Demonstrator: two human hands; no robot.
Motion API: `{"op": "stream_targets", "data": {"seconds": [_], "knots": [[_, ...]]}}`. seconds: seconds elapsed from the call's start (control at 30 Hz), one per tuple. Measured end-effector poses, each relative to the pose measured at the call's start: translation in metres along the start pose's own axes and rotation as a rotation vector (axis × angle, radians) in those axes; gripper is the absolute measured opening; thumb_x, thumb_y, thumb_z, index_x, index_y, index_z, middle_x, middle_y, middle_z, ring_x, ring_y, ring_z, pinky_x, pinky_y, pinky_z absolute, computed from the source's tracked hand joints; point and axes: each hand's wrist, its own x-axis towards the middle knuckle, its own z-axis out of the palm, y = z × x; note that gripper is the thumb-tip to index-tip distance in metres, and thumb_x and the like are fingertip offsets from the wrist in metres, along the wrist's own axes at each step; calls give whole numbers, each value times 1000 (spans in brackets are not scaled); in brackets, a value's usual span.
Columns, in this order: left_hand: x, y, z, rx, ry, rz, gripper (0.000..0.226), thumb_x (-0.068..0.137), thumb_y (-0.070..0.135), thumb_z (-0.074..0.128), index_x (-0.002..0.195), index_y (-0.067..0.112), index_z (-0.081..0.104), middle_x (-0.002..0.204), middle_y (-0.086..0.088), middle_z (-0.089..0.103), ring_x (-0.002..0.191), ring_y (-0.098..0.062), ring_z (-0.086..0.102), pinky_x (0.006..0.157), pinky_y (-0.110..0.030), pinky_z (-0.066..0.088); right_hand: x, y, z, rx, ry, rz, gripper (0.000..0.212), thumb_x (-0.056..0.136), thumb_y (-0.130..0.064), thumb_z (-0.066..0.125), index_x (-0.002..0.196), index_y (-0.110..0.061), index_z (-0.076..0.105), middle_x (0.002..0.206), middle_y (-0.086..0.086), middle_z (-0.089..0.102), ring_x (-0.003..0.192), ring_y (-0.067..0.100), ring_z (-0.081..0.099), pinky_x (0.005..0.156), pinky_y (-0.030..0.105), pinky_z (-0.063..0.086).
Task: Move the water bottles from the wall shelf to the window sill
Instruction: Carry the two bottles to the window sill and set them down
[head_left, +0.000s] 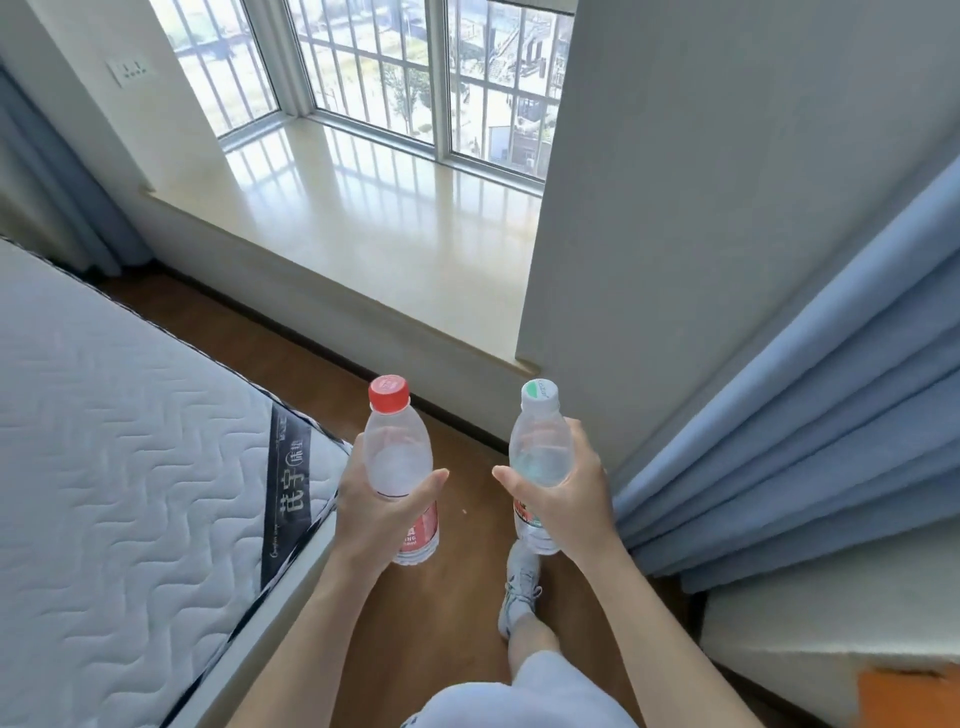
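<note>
We carried two water bottles upright, short of the window sill (374, 228): the red-capped bottle (397, 452) gripped by our left hand (376, 512), the white-capped bottle (540, 452) by our right hand (563, 499), fingers wrapped round each. To set them down well, we judged, keep them vertical, reach past the sill's edge, and release once the bases sit flat.

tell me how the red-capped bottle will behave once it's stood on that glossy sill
The red-capped bottle looks tall and narrow, so it may tip if nudged. Its thin clear plastic probably dents under the left hand. The window sill looks polished, so it could slide easily.
</note>
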Motion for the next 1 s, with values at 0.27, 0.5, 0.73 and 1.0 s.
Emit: {"op": "stream_targets", "data": {"seconds": [0.27, 0.5, 0.73, 1.0], "knots": [[121, 10, 30, 47, 198, -60, 60, 57, 62, 76, 109, 48, 51, 108, 11, 60, 105, -15, 60, 82, -22, 48, 160, -7, 31, -26, -186, -80, 65, 62, -63, 81, 114, -50, 44, 109, -24, 56, 102, 4, 62, 79, 12, 55], [219, 42, 47, 157, 389, -65, 59, 70, 18, 86, 117, 25, 50, 102, 26, 47, 100, 28, 42, 72, 12, 30, 295, -15, 57, -6, -332, -135, 77, 59, -75, 72, 120, -33, 51, 108, -11, 62, 98, 10, 65, 80, 26, 60], [259, 33, 42, 137, 532, -155, 54, 62, 46, 79, 106, 50, 49, 109, 26, 54, 108, 0, 54, 85, -6, 36, 357, -23, 104, 13, -499, -134, 77, 56, -74, 72, 118, -32, 52, 106, -12, 62, 97, 9, 65, 79, 24, 58], [317, 17, 10, 116, 669, -213, 58, 64, 40, 85, 105, 52, 45, 109, 34, 48, 104, 13, 49, 96, -17, 35, 410, -36, 177, -10, -648, -140, 64, 61, -60, 82, 112, -33, 53, 100, -13, 63, 93, 8, 65, 75, 24, 54]]}}
